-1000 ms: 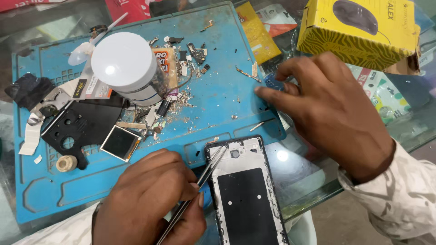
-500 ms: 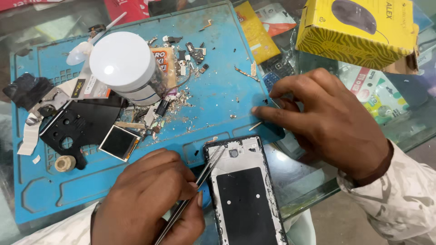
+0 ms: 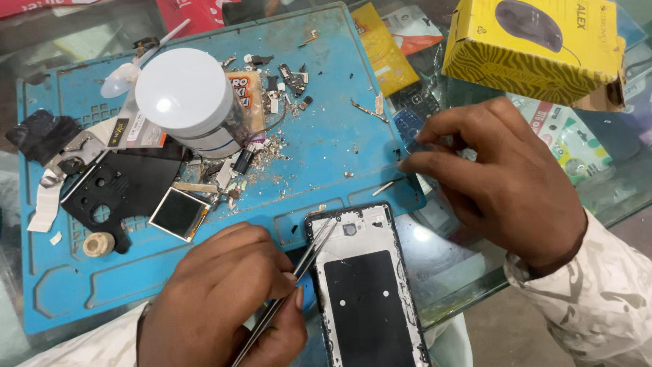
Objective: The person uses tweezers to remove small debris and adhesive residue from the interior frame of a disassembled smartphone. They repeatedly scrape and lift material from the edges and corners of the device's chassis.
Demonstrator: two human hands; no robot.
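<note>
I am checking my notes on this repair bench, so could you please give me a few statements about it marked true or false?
1. The left hand holds tweezers. True.
2. The tweezer tips rest at the top of the phone frame. True.
3. The right hand holds the yellow box. False: its fingertips are down at the right edge of the blue mat; the box sits apart.
4. The white jar stands on the glass, off the mat. False: it stands on the mat.

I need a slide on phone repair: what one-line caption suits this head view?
Left hand holds tweezers at a phone frame while right hand reaches over a blue mat.
</note>
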